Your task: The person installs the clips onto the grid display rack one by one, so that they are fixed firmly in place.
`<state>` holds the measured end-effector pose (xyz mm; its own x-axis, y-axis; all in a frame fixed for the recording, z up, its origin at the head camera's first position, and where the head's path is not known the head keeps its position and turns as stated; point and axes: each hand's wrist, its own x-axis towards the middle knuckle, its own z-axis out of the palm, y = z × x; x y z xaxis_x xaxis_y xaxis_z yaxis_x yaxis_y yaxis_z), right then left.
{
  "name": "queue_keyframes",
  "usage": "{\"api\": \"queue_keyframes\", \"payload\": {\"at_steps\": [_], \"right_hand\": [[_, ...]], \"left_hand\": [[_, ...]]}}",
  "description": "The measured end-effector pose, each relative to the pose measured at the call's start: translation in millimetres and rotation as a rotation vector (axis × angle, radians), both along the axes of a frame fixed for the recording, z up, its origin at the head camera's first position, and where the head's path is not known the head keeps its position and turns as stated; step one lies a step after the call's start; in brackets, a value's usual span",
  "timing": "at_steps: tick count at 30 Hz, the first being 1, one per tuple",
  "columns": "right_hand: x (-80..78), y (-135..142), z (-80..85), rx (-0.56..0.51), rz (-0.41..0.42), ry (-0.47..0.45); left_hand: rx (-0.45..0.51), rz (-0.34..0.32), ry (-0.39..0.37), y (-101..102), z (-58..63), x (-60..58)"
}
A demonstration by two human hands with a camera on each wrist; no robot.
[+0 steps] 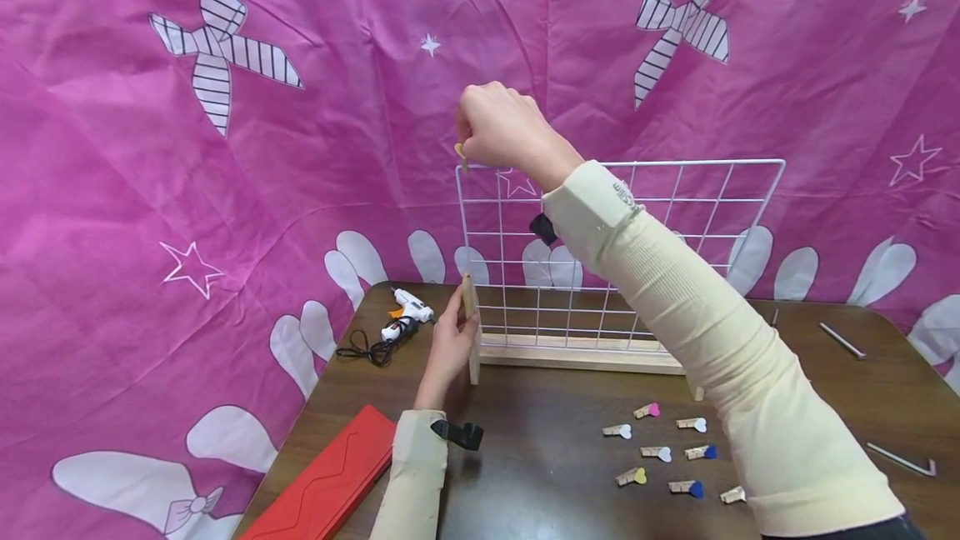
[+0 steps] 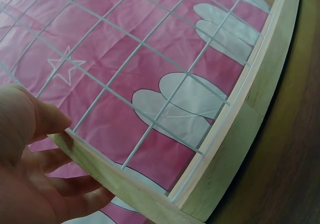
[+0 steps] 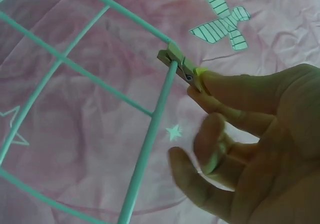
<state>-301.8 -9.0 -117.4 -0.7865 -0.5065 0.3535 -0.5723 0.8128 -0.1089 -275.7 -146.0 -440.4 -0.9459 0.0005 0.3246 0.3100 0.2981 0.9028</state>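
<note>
Between thumb and forefinger, my right hand (image 1: 510,127) pinches a small wooden clothespin (image 3: 180,66) with a yellow heart on it. The clothespin's jaws sit at the top left corner of a white wire grid panel (image 1: 573,261). My left hand (image 1: 450,340) grips the wooden side post (image 2: 95,161) of the stand, thumb on one side and fingers on the other. The panel stands upright in the stand's wooden base (image 1: 581,357). On the table in front lie several heart clothespins, among them a pink one (image 1: 647,411), a yellow one (image 1: 632,477) and a blue one (image 1: 686,488).
A white glue gun (image 1: 411,307) with a black cord lies at the back left of the brown table (image 1: 540,473). At the front left is a red folded item (image 1: 330,473). Hex keys (image 1: 900,458) and a metal rod (image 1: 842,340) lie on the right.
</note>
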Motion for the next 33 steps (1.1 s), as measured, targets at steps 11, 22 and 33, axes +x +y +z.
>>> {"api": "queue_keyframes", "payload": {"at_steps": [11, 22, 33], "right_hand": [[33.3, 37.4, 1.5, -0.157, 0.059, 0.056], [63.2, 95.3, -41.9, -0.364, 0.163, 0.157], [78.6, 142.9, -112.4, -0.469, 0.133, 0.166]], "left_hand": [[-0.002, 0.011, 0.003, 2.7, 3.8, -1.4], [-0.029, 0.027, -0.013, 2.6, 2.6, -1.9], [-0.044, 0.041, -0.021, 0.1, -3.1, -4.0]]}}
